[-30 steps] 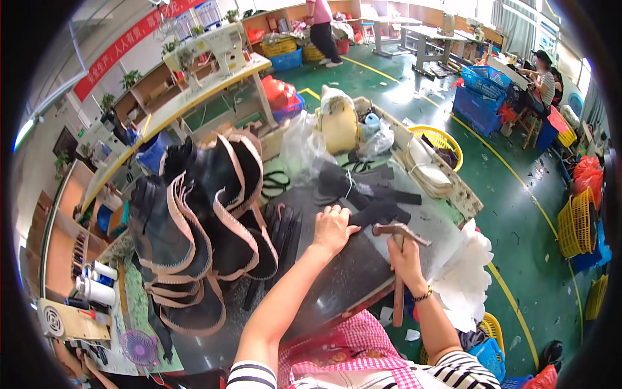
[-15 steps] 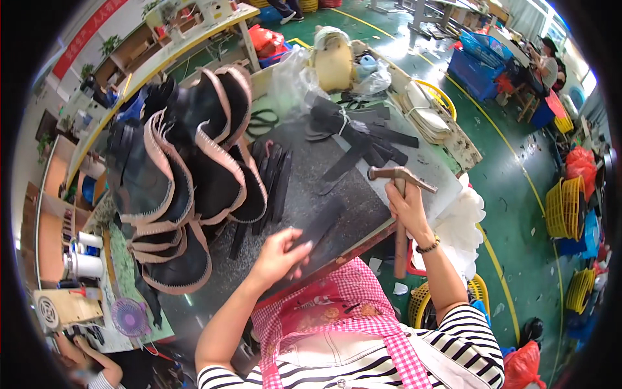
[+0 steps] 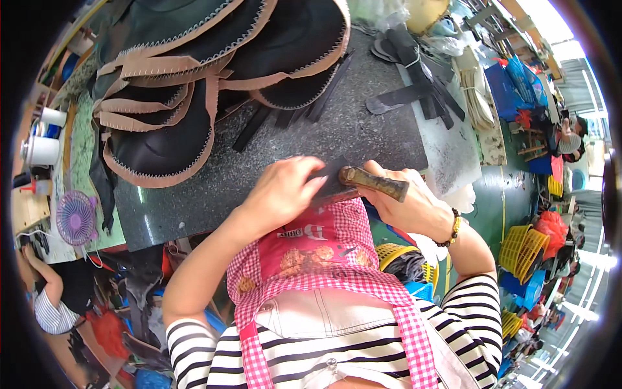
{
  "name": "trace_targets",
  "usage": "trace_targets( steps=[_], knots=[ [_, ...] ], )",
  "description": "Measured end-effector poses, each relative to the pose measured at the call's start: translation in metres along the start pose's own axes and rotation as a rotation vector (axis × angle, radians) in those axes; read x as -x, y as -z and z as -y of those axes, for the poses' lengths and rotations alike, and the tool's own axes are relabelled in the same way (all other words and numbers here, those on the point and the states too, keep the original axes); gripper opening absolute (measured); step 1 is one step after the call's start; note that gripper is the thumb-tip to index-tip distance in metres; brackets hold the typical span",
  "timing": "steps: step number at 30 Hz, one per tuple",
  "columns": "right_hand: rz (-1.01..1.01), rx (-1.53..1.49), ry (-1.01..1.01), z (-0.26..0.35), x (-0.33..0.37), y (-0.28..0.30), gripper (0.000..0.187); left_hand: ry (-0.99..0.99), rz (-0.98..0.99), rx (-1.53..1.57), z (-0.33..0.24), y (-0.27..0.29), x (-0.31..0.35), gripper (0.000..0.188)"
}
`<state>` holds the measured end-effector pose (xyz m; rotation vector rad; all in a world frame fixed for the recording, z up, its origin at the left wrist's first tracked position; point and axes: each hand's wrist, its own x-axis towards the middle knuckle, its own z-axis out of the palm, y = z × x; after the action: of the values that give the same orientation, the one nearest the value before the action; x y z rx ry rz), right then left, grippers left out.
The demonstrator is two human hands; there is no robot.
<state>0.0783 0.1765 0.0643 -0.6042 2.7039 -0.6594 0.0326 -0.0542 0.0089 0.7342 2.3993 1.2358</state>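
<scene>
Nearest to me was my pink checked apron [image 3: 389,285], worn over a striped top, its bib just below my hands. My right hand [image 3: 405,204], beaded bracelet [image 3: 451,232] at the wrist, was closed on a hammer [image 3: 377,182], the head uppermost; most of the handle was hidden. My left hand [image 3: 278,191] had finger and thumb on a black strip [image 3: 331,181], gripping its left end. The strip lay between the two hands at the near edge of the dark slab [image 3: 389,142], its right end passing behind the hammer head. Whether my right fingers also touched it, I could not tell.

Farther across the slab, loose black strips [image 3: 251,129] lay beside a pile of black pieces [image 3: 162,152] with pinkish stitched borders, on the left. Beyond, to the right, were a tied black bundle [image 3: 424,91] and a tied pale bundle [image 3: 476,97]. A purple fan [image 3: 76,217] stood at far left. Across the floor, to the right, I noted a yellow basket [image 3: 521,249] and a seated co-worker [image 3: 570,139].
</scene>
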Motion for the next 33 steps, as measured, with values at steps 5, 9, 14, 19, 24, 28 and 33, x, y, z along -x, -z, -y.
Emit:
trace_targets(
  steps=[5,9,14,19,24,28,33],
  knots=[
    [-0.113,-0.136,-0.050,-0.002,0.009,-0.015,0.017,-0.153,-0.155,-0.077,0.010,-0.024,-0.016,0.023],
    [-0.072,-0.171,-0.190,0.004,0.013,-0.016,0.019,-0.157,-0.162,-0.100,0.009,-0.026,-0.014,0.024],
    [-0.069,-0.245,-0.161,-0.003,0.014,-0.013,0.017,-0.244,-0.186,-0.153,0.008,-0.028,-0.010,0.024],
    [-0.071,-0.253,-0.194,-0.014,0.010,0.006,0.013,-0.352,-0.200,-0.394,0.010,-0.034,-0.003,0.030],
    [-0.214,-0.183,-0.047,-0.016,-0.001,0.011,0.016,-0.396,-0.169,-0.555,0.007,-0.035,0.001,0.036],
    [-0.113,0.054,0.079,-0.021,-0.009,0.001,0.016,-0.393,-0.168,-0.561,0.006,-0.033,0.001,0.036],
    [-0.194,0.004,0.093,-0.030,-0.010,0.005,0.016,-0.388,-0.215,-0.556,0.013,-0.033,0.008,0.036]
  ],
)
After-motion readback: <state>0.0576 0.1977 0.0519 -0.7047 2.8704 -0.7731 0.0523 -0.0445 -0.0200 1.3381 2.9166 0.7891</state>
